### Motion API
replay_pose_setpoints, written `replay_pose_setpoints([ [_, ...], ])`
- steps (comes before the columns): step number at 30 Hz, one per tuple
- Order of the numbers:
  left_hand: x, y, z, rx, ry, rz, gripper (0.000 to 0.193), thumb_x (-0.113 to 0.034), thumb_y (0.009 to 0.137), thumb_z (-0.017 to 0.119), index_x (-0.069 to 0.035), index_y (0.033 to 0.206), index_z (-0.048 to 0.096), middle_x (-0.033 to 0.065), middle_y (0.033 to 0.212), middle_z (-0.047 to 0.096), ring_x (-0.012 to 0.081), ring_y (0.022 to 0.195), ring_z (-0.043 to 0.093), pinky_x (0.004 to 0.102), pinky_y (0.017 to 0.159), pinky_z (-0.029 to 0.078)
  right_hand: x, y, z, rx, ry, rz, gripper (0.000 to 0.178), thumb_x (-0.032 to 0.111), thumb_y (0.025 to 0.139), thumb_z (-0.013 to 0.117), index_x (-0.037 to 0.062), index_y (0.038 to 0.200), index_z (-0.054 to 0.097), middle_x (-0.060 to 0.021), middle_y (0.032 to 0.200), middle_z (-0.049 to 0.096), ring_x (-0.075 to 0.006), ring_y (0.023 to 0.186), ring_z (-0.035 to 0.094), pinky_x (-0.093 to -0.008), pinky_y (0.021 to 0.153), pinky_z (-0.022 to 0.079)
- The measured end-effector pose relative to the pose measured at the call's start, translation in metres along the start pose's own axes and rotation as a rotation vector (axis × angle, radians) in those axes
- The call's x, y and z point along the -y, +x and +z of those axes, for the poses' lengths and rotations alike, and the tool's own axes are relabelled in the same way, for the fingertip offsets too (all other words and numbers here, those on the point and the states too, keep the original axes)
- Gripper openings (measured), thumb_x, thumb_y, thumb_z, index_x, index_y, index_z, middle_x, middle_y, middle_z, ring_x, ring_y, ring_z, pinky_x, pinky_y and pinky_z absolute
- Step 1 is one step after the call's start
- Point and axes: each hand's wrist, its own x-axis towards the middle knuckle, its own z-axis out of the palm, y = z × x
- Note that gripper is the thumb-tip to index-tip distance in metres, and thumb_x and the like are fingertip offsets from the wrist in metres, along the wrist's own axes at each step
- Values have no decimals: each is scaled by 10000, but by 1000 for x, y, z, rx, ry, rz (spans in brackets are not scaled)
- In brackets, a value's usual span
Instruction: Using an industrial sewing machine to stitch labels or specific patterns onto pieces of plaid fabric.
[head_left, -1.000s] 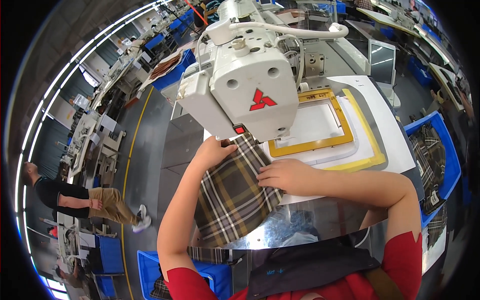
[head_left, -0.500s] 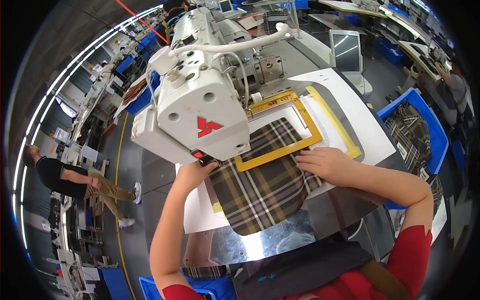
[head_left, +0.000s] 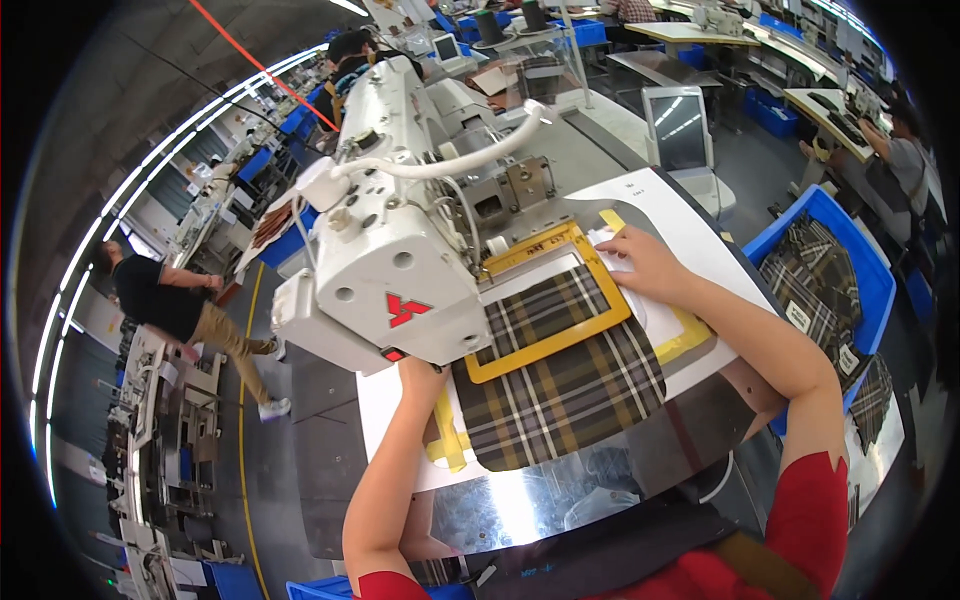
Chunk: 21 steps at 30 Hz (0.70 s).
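Note:
A plaid fabric panel (head_left: 560, 395) in dark, tan and white lies flat under the sewing machine head (head_left: 395, 290). A yellow rectangular clamp frame (head_left: 550, 347) rests on its upper part. My right hand (head_left: 648, 265) is at the frame's right side, over the white template sheet (head_left: 645, 318), its fingers extended and apart and holding nothing visible. My left hand (head_left: 422, 378) is beside the panel's left edge, by the lower part of the machine head. The head hides its fingertips, so its grip cannot be made out.
A shiny metal plate (head_left: 470, 515) forms the near table edge. On the right stands a blue bin (head_left: 870, 300) of plaid pieces. Behind the table is a monitor (head_left: 678, 130). A person (head_left: 160, 295) walks at the left; another (head_left: 905, 150) sits at the far right.
My right hand has moved from the fabric below the frame up to the frame's right side. The panel's right edge lies flatter. The whole view has shifted slightly.

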Motion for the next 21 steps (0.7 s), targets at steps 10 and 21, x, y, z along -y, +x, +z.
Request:
replay_pose_setpoints([
  [10,-7,-5,-7,-95,28,67,375,-37,729,648,-38,1104,632,172,1131,637,391,1100,568,415,948,443,-17,49,36,-60,68,125,115,131,793,662,25,835,674,-127,862,593,-285,789,626,-367,728,502],
  [21,-9,-6,-27,87,31,-243,342,-24,747,628,-33,1089,629,169,1115,641,382,1086,576,409,937,450,-13,61,32,-287,297,179,249,149,906,580,19,1114,620,-82,929,617,-165,865,585,-283,799,472],
])
